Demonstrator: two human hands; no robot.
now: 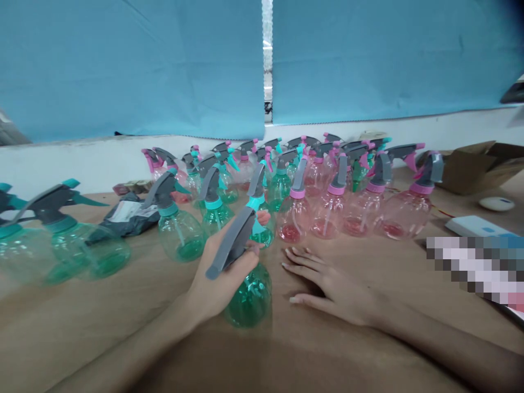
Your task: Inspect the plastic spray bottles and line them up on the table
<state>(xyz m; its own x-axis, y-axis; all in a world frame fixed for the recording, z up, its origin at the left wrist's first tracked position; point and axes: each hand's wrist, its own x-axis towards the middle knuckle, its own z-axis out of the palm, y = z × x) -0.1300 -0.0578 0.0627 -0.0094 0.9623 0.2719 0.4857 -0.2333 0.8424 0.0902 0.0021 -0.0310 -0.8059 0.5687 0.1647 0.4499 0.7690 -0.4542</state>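
Note:
My left hand is wrapped round the neck of a green spray bottle with a grey and teal trigger head, upright at the front of the table. My right hand lies flat on the wood to its right, fingers stretched out and holding nothing. Just beyond the right hand stands a row of pink spray bottles with grey heads and pink collars. Past the left hand are more green spray bottles, each with a thin tube inside.
Further spray bottles, green and pink, crowd the back of the wooden table. At far left stand green bottles beside a dark plastic bag. On the right are a cardboard box, a white mouse and a white-and-blue box. Blue cloth hangs behind.

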